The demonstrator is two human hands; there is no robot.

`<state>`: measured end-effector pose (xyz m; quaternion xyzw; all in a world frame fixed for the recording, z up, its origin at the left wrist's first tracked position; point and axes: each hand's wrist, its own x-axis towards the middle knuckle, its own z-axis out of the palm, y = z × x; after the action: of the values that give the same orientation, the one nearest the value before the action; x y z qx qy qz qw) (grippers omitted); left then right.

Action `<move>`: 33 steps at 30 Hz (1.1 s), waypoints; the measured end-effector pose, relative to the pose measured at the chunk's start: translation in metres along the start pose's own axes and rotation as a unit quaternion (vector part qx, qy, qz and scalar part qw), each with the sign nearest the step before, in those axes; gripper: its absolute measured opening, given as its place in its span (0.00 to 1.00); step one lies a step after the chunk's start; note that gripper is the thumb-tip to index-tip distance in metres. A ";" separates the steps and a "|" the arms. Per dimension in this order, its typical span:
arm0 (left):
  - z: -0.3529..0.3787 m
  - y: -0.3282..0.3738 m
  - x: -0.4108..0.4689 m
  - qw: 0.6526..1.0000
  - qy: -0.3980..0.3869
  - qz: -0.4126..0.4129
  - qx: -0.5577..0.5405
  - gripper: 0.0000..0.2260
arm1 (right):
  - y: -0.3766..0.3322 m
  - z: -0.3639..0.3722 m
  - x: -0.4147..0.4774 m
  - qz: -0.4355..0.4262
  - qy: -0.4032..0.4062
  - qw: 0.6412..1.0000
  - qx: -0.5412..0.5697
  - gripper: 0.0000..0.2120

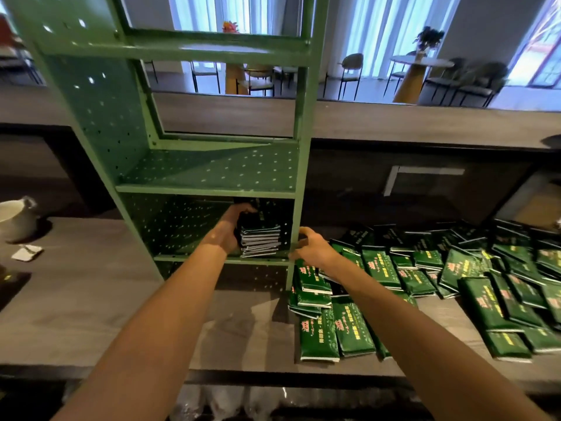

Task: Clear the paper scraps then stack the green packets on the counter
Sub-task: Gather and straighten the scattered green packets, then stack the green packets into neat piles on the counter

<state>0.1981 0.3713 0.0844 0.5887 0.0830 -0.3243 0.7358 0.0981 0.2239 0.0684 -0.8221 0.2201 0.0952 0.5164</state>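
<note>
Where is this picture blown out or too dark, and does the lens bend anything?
Head view: the windows are blown out bluish-white; the green shelf unit leans and bows with wide-angle distortion; its lower compartment is dim, so the stack of packets held by the left hand reads nearly black; the loose packets on the counter catch glossy highlights.

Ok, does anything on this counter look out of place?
Yes. Green packets lie in a loose, overlapping heap on the counter right of the shelf, not stacked. A crumpled paper scrap sits at the left beside the white cup.
</note>
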 end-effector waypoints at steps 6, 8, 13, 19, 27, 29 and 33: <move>0.013 -0.010 0.009 0.999 -0.007 -0.022 0.046 0.06 | 0.002 -0.002 0.002 0.002 -0.004 1.000 -0.020 0.32; 0.015 -0.010 0.012 0.998 -0.011 -0.018 0.060 0.05 | 0.001 -0.001 0.004 0.006 -0.009 1.000 -0.019 0.32; 0.028 -0.014 0.009 0.995 -0.031 -0.033 0.092 0.07 | 0.000 -0.001 0.006 0.011 -0.008 1.000 -0.023 0.31; 0.028 -0.021 -0.005 0.998 -0.064 0.020 -0.013 0.18 | 0.002 -0.001 0.006 0.002 -0.002 1.000 -0.016 0.31; 0.025 -0.035 -0.013 0.999 -0.026 0.036 0.019 0.19 | 0.004 0.007 0.003 -0.012 0.017 1.000 -0.008 0.31; 0.024 -0.035 -0.016 0.999 -0.034 0.031 0.012 0.20 | 0.003 0.007 0.000 -0.014 0.015 1.000 -0.010 0.31; 0.024 -0.036 -0.015 0.999 -0.003 0.042 0.017 0.17 | 0.002 0.006 -0.006 -0.020 0.009 1.000 -0.015 0.31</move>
<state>0.1595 0.3518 0.0693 0.6028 0.0503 -0.2963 0.7391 0.0926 0.2299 0.0667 -0.8347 0.2068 0.0808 0.5039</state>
